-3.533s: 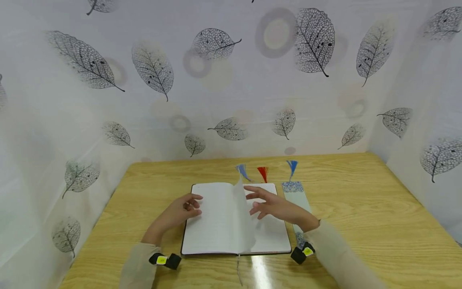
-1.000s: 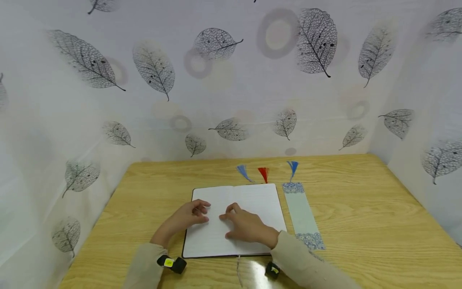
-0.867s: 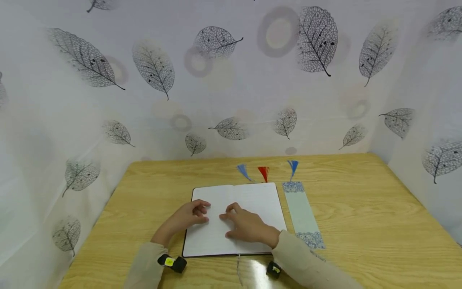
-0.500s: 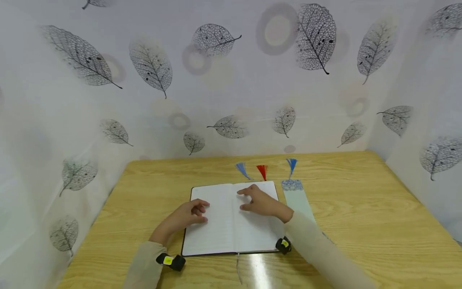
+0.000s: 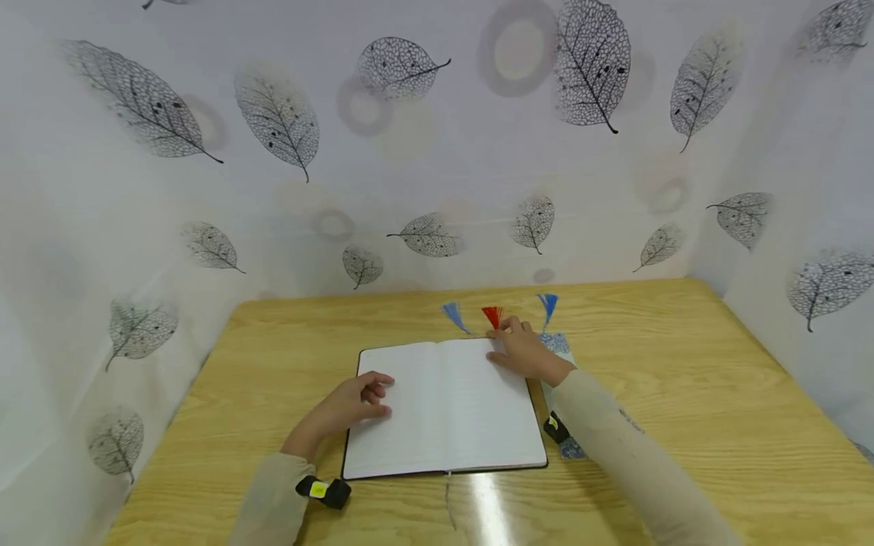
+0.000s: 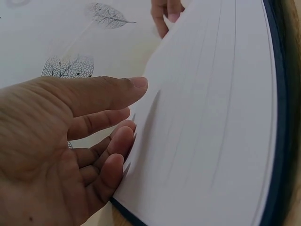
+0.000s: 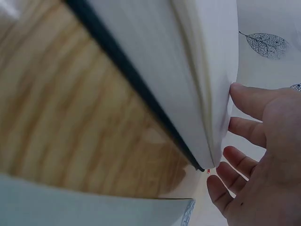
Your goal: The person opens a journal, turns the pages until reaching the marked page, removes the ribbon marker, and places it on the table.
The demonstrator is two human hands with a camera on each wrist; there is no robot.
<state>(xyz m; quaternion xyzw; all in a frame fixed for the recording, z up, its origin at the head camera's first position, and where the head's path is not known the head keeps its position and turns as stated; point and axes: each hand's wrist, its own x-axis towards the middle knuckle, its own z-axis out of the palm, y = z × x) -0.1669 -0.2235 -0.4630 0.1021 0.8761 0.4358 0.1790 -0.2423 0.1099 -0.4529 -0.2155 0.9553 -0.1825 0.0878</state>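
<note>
An open notebook (image 5: pixel 471 413) with lined white pages and a dark cover lies flat on the table. My left hand (image 5: pixel 348 406) rests at the left page's outer edge, fingers loosely bent; in the left wrist view, the left hand (image 6: pixel 80 136) has its fingertips against the paper. At the far right corner of the notebook, my right hand (image 5: pixel 524 350) reaches over the page edge, fingertips close to a red tassel (image 5: pixel 492 315). The right wrist view shows the right hand (image 7: pixel 263 141) with fingers spread along the corner, thumb touching the page.
A pale bookmark with blue patterned ends (image 5: pixel 558 345) lies right of the notebook, partly under the right forearm. Its blue tassel (image 5: pixel 548 305) points away. A lighter blue tassel (image 5: pixel 454 315) shows behind the notebook. A ribbon (image 5: pixel 448 500) hangs from the spine toward the front.
A raised page went over to the left and lies flat. My right hand moved from the left page across to the far right corner. The left hand stayed almost still.
</note>
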